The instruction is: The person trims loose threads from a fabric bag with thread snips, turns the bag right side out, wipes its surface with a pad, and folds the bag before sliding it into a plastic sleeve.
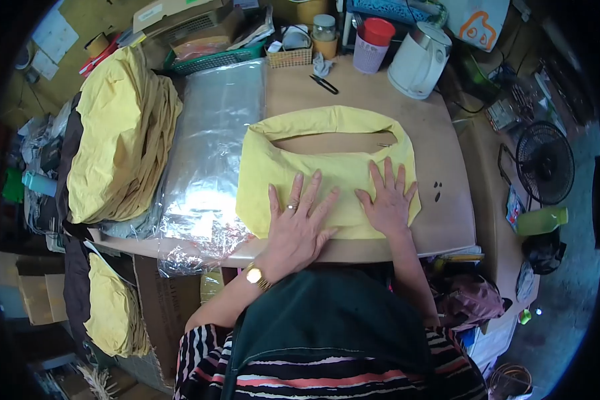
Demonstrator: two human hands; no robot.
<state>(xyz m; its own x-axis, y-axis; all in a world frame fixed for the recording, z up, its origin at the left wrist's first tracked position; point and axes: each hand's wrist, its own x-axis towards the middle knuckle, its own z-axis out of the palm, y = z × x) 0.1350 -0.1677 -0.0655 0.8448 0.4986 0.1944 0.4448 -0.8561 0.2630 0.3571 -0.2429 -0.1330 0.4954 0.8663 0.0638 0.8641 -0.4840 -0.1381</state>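
Observation:
A yellow fabric bag [340, 177] lies flat on the brown table in front of me, its wide handle loop away from my body. My left hand [301, 223], with a ring and a gold watch at the wrist, rests on the bag's lower left part, fingers spread. Pressed flat on its lower right side is my right hand [388, 200], fingers also apart. Neither hand grips anything. Left of the bag, clear plastic sleeves [213, 133] lie stacked, their near end hanging over the table edge. Beyond the handle are small black thread snips [324, 84].
A tall pile of yellow bags [117, 143] stands at the left, with more yellow fabric [113, 307] below. Along the back are a white kettle [420, 60], a pink cup [371, 53], a small basket [289, 56] and a green tray [213, 60]. A black fan [545, 162] stands right.

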